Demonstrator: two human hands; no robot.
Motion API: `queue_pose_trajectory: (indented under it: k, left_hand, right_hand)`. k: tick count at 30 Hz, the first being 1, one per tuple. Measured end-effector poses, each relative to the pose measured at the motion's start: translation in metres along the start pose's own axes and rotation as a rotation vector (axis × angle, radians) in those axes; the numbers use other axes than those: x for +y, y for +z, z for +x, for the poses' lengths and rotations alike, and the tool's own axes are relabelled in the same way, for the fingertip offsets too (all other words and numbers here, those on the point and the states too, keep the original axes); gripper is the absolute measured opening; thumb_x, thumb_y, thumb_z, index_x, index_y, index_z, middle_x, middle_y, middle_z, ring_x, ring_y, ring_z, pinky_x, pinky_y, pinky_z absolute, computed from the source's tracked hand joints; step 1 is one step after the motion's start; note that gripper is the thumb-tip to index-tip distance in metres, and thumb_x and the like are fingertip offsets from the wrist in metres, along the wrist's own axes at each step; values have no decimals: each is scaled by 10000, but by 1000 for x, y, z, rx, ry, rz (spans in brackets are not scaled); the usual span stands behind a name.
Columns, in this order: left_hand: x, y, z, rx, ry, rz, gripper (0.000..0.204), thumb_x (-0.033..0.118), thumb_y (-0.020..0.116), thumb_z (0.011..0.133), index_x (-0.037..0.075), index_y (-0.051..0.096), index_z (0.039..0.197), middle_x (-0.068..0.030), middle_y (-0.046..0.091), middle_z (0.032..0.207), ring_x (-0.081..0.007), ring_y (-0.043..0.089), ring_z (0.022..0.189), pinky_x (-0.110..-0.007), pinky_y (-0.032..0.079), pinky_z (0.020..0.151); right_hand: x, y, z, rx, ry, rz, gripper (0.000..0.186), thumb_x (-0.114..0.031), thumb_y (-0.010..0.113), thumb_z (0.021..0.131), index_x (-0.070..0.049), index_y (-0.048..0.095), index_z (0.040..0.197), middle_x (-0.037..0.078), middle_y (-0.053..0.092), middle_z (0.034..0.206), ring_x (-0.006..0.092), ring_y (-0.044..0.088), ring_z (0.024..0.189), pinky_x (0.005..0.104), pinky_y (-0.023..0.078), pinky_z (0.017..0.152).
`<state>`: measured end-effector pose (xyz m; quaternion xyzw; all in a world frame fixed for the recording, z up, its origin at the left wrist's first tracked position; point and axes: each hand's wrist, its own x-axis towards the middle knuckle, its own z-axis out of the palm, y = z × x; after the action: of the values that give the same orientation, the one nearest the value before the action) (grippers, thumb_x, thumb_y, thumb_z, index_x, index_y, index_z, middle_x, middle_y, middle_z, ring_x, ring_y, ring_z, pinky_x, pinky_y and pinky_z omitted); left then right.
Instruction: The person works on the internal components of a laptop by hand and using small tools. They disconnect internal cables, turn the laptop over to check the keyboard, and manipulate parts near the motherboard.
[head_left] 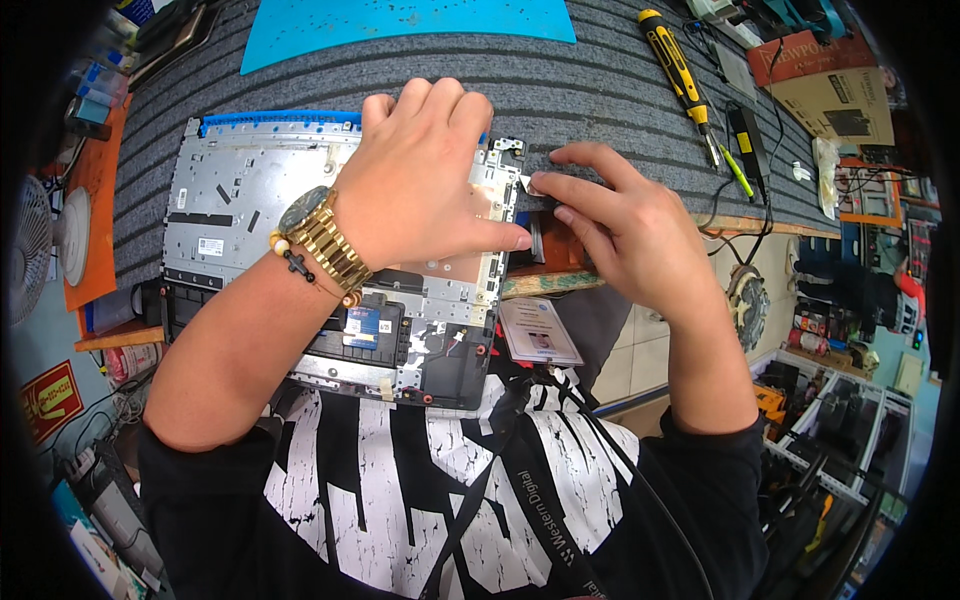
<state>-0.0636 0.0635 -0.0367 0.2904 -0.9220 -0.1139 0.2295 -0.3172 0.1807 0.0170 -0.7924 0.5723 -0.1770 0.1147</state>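
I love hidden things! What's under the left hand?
Under the left hand is an opened laptop chassis, with a copper-coloured patch peeking out beside the hand. Whatever the hand directly covers can't be seen.

Laptop chassis (pixel 225 215) partly on table (pixel 600 95); mat (pixel 410 30) behind it; screwdriver (pixel 682 82) right of mat.

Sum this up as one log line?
Left hand: on silver-and-black laptop chassis; Right hand: touching small pale piece; Nearby: yellow-and-black screwdriver

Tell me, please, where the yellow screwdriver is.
In the head view, the yellow screwdriver lies at upper right on the striped mat, beside the slim green tool.
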Motion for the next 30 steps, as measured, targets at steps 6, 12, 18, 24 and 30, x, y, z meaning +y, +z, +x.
queue_pose_trajectory:
  k: [6, 12, 18, 24, 30]
  left_hand:
    - [1, 0, 0, 1, -3, 2, 989, 716, 1031, 677, 51, 661, 1309, -109, 611, 1205, -347, 579, 1199, -500, 392, 1035]
    - [2, 0, 0, -1, 5, 3, 950, 654, 1027, 697, 40, 651, 1317, -123, 609, 1231, -357, 578, 1208, -507, 391, 1038]
    - [1, -1, 0, -33, 24, -7, 963, 652, 1018, 703, 12, 635, 1312, -142, 602, 1250, -369, 575, 1226, -506, 393, 1041]
    - [4, -1, 1, -38, 14, 12, 943, 635, 1022, 691, 8, 629, 1274, -140, 602, 1240, -370, 578, 1220, -503, 396, 1036]
    - [4, 0, 3, -6, 37, 59, 875, 637, 1002, 710, -6, 642, 1181, -142, 637, 1213, -336, 608, 1209, -490, 433, 1016]
  right_hand:
    - [-17, 7, -4, 48, 86, -3, 271, -123, 810, 1035, -111, 848, 1303, 134, 801, 1420, 442, 832, 1029, 540, 682, 879]
    - [-27, 10, -5, 43, 135, -59, 262, -88, 787, 1058, -103, 838, 1314, 114, 785, 1507, 425, 844, 1062, 513, 688, 892]
    - [-21, 16, 0, 40, 73, -72, 235, -101, 784, 1035, -103, 797, 1270, 103, 767, 1558, 418, 844, 1028, 529, 689, 852]
    - [-24, 22, -5, 48, 131, -5, 218, -55, 773, 1064, -60, 814, 1277, 123, 775, 1579, 436, 841, 1093, 499, 689, 911]
    - [-27, 27, -5, 100, 174, 34, 237, -42, 784, 1057, -47, 827, 1290, 142, 799, 1541, 433, 843, 1122, 482, 688, 934]
